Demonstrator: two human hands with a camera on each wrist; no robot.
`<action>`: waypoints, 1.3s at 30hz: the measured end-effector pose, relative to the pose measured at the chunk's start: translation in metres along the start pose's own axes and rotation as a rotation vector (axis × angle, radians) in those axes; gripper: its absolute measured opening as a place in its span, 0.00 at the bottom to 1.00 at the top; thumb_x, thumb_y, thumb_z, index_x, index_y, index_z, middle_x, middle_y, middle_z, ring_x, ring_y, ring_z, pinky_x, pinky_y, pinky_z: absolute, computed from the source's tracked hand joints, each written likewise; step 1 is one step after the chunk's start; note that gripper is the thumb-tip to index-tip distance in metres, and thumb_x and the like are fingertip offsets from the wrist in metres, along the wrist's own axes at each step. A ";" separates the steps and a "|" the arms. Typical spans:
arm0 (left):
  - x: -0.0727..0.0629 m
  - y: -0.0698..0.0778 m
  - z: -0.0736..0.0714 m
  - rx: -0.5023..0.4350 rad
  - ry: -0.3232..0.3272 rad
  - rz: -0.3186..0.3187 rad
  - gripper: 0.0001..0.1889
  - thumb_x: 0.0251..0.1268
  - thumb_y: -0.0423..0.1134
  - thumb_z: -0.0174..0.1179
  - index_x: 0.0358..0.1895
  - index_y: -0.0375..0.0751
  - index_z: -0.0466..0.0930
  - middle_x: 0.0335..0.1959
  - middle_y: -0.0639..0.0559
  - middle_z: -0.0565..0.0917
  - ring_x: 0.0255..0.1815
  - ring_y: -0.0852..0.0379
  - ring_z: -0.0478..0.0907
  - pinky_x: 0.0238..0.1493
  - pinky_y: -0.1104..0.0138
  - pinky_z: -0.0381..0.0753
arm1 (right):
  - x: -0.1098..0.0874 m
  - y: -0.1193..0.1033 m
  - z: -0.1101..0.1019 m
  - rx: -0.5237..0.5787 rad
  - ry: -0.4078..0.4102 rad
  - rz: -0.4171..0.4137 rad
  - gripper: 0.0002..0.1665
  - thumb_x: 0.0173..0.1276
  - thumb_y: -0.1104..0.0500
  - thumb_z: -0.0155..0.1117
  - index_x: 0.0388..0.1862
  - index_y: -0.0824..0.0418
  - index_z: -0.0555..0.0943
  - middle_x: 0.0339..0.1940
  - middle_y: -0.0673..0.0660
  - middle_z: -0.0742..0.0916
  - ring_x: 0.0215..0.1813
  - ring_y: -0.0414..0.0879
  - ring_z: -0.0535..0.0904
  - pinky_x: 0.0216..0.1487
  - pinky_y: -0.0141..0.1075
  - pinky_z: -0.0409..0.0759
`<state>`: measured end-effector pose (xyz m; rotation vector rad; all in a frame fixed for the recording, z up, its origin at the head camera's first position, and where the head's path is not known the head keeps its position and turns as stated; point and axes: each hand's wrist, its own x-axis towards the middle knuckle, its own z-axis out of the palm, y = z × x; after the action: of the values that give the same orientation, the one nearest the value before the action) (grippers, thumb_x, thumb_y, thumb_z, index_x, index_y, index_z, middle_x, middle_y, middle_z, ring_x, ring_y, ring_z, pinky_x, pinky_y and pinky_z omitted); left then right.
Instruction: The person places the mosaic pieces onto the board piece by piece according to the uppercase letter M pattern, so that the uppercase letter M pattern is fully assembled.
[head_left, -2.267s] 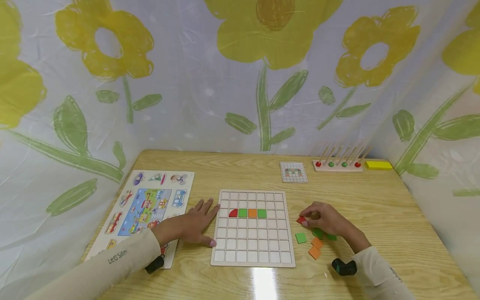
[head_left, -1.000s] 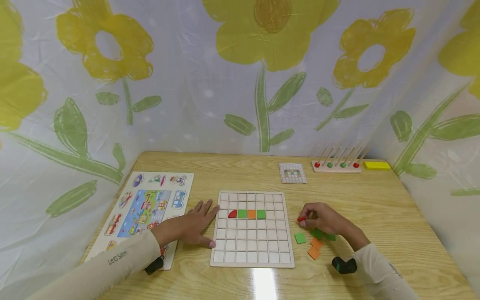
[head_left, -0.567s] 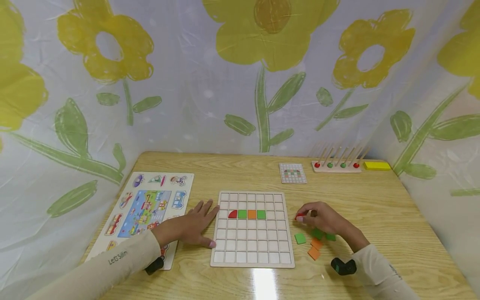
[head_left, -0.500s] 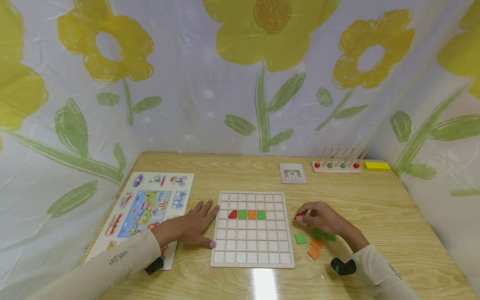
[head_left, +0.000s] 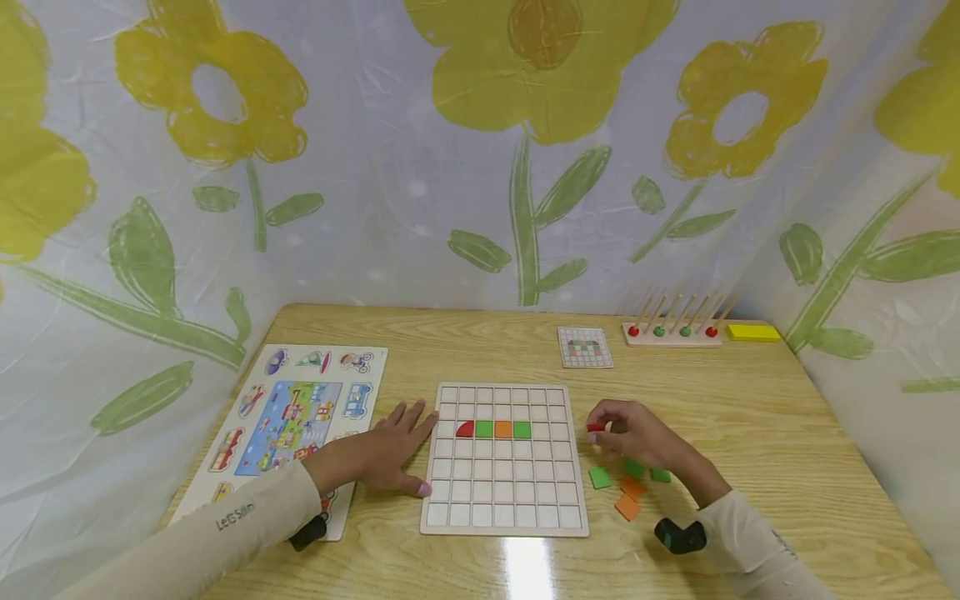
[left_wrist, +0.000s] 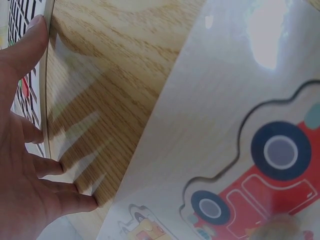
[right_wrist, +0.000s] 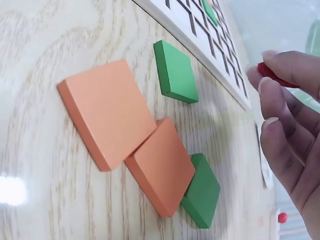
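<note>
Pinching a red piece (head_left: 595,427), the right hand (head_left: 632,433) hovers beside the grid board (head_left: 483,469).

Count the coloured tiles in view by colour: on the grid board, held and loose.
Red tiles: 2 (1 on the grid board, 1 in the right hand)
Green square tiles: 5 (2 on the board, 3 loose)
Orange square tiles: 3 (1 on the board, 2 loose)
Total visible: 10
</note>
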<state>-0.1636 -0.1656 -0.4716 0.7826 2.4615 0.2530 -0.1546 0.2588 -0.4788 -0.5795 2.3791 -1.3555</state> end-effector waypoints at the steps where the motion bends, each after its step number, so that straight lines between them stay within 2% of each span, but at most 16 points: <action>1: 0.000 0.000 0.000 0.000 0.000 0.001 0.59 0.58 0.70 0.63 0.83 0.43 0.41 0.83 0.35 0.39 0.81 0.28 0.38 0.74 0.35 0.53 | 0.000 0.000 0.001 -0.003 -0.001 -0.002 0.08 0.72 0.62 0.65 0.45 0.66 0.82 0.37 0.63 0.84 0.23 0.41 0.74 0.26 0.32 0.76; 7: 0.000 -0.001 0.002 -0.006 0.006 0.005 0.60 0.57 0.70 0.63 0.83 0.42 0.42 0.82 0.34 0.40 0.81 0.27 0.38 0.73 0.35 0.54 | 0.001 -0.002 0.004 -0.019 0.006 -0.012 0.11 0.73 0.62 0.64 0.51 0.65 0.83 0.40 0.63 0.84 0.23 0.39 0.73 0.25 0.31 0.75; 14: -0.002 -0.001 0.003 -0.001 0.007 0.004 0.59 0.58 0.71 0.62 0.83 0.43 0.42 0.83 0.35 0.40 0.81 0.28 0.38 0.73 0.35 0.54 | 0.003 -0.002 0.007 -0.100 0.021 -0.023 0.17 0.72 0.59 0.66 0.56 0.64 0.81 0.36 0.57 0.83 0.22 0.36 0.71 0.24 0.30 0.73; 23: -0.002 -0.001 0.001 0.008 0.002 0.016 0.59 0.59 0.71 0.61 0.83 0.42 0.41 0.82 0.34 0.39 0.81 0.28 0.38 0.73 0.36 0.55 | 0.005 -0.003 0.007 -0.135 0.031 -0.016 0.18 0.71 0.59 0.67 0.56 0.64 0.79 0.35 0.55 0.82 0.22 0.37 0.71 0.25 0.30 0.74; 32: -0.001 0.000 -0.002 0.008 -0.013 0.000 0.59 0.58 0.70 0.62 0.83 0.44 0.40 0.83 0.35 0.39 0.81 0.29 0.37 0.74 0.36 0.54 | 0.007 -0.008 0.007 -0.171 0.041 -0.030 0.23 0.72 0.56 0.66 0.63 0.62 0.79 0.35 0.54 0.83 0.22 0.37 0.71 0.25 0.30 0.74; 39: -0.002 0.001 -0.002 -0.001 -0.004 -0.004 0.59 0.58 0.70 0.63 0.83 0.44 0.42 0.83 0.35 0.40 0.81 0.29 0.38 0.74 0.36 0.54 | 0.009 -0.009 0.010 -0.126 0.040 -0.012 0.19 0.70 0.59 0.68 0.58 0.63 0.78 0.35 0.54 0.81 0.23 0.37 0.71 0.26 0.30 0.73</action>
<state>-0.1632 -0.1660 -0.4693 0.7773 2.4586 0.2515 -0.1562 0.2432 -0.4767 -0.6072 2.5114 -1.2396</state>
